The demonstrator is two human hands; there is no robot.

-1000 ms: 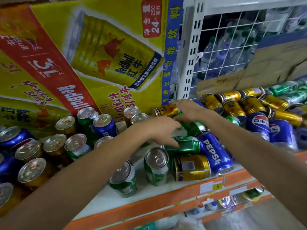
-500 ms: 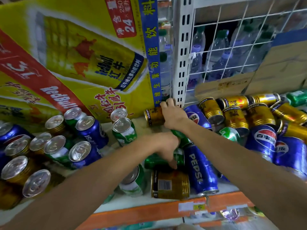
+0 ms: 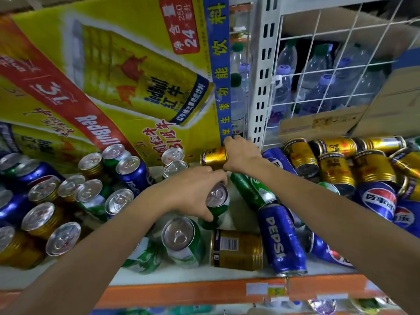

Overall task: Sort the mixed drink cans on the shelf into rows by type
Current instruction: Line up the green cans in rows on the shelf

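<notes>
Here, at a store shelf (image 3: 193,277) crowded with mixed drinks, a person's left hand (image 3: 193,192) grips a green can (image 3: 216,211) near the shelf's middle. The fingers are curled over the can's far rim, the thumb is pressed down its near side, and its silver top faces the camera. The right hand (image 3: 242,155) reaches further back, fingers wrapped over a gold can (image 3: 212,156) lying on its side. That can sits at the foot of a yellow Red Bull carton (image 3: 113,76), just beside the white slotted upright (image 3: 261,76).

The carton is closed and what it holds cannot be seen. To its left front, a cluster of upright cans (image 3: 88,192) mixes gold, green and blue. A second green can (image 3: 180,242) stands near the shelf's front edge. Beside it, a barcoded gold can (image 3: 236,250) and a blue Pepsi can (image 3: 281,239) lie on their sides. A tipped green can (image 3: 252,189) lies under the right forearm.

On the right, a heap of gold cans (image 3: 336,164) lies jumbled with more blue Pepsi cans (image 3: 377,198).

Behind the white wire grille (image 3: 341,53), the next bay holds clear water bottles (image 3: 318,92) and a brown cardboard box (image 3: 318,121). A yellow price tag (image 3: 276,291) hangs on the shelf's orange lip.
</notes>
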